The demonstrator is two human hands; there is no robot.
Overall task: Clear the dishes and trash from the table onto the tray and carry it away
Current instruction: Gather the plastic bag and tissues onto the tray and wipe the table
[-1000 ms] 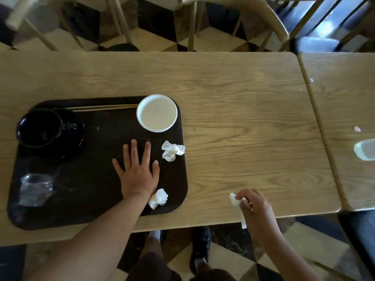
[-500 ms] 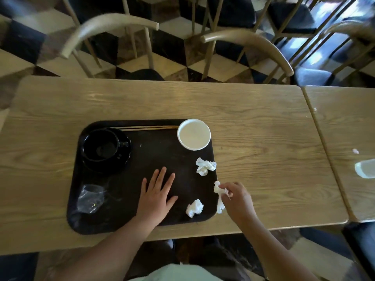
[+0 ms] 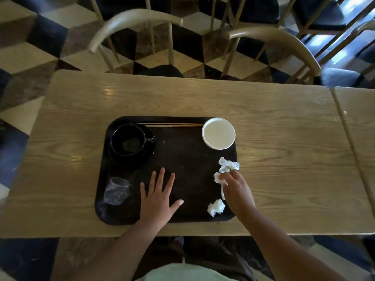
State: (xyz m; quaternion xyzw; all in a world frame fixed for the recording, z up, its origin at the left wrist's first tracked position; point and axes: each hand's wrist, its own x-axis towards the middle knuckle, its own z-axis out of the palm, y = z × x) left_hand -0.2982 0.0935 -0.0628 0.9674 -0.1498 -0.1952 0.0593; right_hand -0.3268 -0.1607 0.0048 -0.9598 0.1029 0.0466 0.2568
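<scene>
Head view: right hand (image 3: 235,186) pinches a crumpled white paper napkin (image 3: 219,178) over the dark rectangular plastic tray (image 3: 182,159)'s right edge — left hand (image 3: 157,197) lies flat, fingers spread, mid-tray.

The tray (image 3: 182,155) lies on the desk (image 3: 284,138). On it: cup (image 3: 128,141) rear left, bowl (image 3: 218,133) rear right, chopsticks (image 3: 172,124) between them, 3 napkins (image 3: 216,207) along its right edge.

A rectangular light oak-grain wooden table (image 3: 274,122) carries one item directly: a dark brown rectangular plastic tray with rounded corners (image 3: 182,155), set near the table's near edge, left of centre. A second table of the same wood (image 3: 361,122) abuts the right end.
</scene>
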